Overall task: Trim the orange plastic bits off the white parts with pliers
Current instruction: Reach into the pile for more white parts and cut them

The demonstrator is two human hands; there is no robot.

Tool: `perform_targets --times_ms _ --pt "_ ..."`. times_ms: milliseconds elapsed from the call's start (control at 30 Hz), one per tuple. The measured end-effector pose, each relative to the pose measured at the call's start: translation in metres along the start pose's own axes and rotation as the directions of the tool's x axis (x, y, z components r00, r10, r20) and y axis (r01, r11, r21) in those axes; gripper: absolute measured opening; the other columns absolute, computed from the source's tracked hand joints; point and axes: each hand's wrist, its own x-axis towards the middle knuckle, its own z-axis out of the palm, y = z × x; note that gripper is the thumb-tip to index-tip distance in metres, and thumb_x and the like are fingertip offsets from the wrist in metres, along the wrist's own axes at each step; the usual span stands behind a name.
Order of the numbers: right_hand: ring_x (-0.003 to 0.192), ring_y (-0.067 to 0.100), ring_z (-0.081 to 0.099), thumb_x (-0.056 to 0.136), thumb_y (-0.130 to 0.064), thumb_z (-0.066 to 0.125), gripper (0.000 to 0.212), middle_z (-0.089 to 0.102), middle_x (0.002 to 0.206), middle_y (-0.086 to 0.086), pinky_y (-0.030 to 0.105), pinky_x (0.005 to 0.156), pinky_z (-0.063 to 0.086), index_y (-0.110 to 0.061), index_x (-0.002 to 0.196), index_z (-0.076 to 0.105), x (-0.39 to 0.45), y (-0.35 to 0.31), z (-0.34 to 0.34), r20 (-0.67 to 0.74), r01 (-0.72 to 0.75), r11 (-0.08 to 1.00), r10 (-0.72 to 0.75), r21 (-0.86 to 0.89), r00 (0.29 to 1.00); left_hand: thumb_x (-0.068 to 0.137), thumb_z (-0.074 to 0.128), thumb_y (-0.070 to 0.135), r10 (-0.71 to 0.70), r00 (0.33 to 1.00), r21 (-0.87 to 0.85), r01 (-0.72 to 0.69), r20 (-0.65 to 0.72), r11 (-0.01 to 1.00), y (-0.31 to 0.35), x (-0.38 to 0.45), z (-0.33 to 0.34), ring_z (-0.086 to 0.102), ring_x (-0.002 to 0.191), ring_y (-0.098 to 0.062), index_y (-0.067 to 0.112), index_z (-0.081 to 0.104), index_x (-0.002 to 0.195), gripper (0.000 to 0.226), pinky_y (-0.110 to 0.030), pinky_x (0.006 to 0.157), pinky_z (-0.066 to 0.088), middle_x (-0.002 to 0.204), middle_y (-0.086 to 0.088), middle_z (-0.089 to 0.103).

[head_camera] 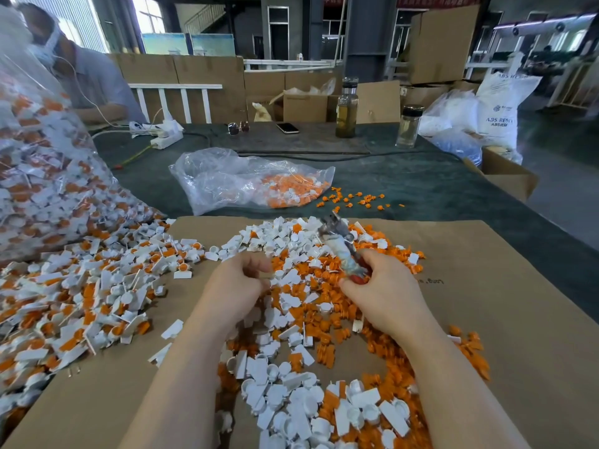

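— Where are the pliers?
— In the right hand. Its fingers are curled round the red grips, and the taped metal head sticks up and away, blurred, above the far side of the heap.
— And the left hand?
— Just left of the pliers, apart from them, fingers bunched in a loose fist. Something small and pale sits at the fingertips; whether it is a white part I cannot tell.
— The parts themselves?
— Between and beneath both hands lies a mixed heap of white parts and orange bits, spread on a cardboard sheet. To the left, untrimmed pieces spill from a big clear bag.
— Farther out?
— A smaller plastic bag with orange and white pieces on the green table, loose orange scraps to its right, then two bottles, a phone, and another person at far left.
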Motion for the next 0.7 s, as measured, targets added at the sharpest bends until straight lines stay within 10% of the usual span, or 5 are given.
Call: perform_targets --times_ms 700 --pt "0.067 0.010 0.060 0.082 -0.028 0.070 0.008 0.064 0.075 -0.007 0.033 0.063 0.052 -0.027 0.083 0.062 -0.0035 -0.0068 -0.0035 -0.026 -0.064 0.966 0.072 0.252 0.997 0.092 0.070 0.023 0.249 0.923 0.329 -0.342 0.293 0.880 0.0065 -0.0066 0.0053 0.057 0.080 0.002 0.034 0.073 0.099 0.014 -0.008 0.058 0.038 0.095 0.018 0.059"
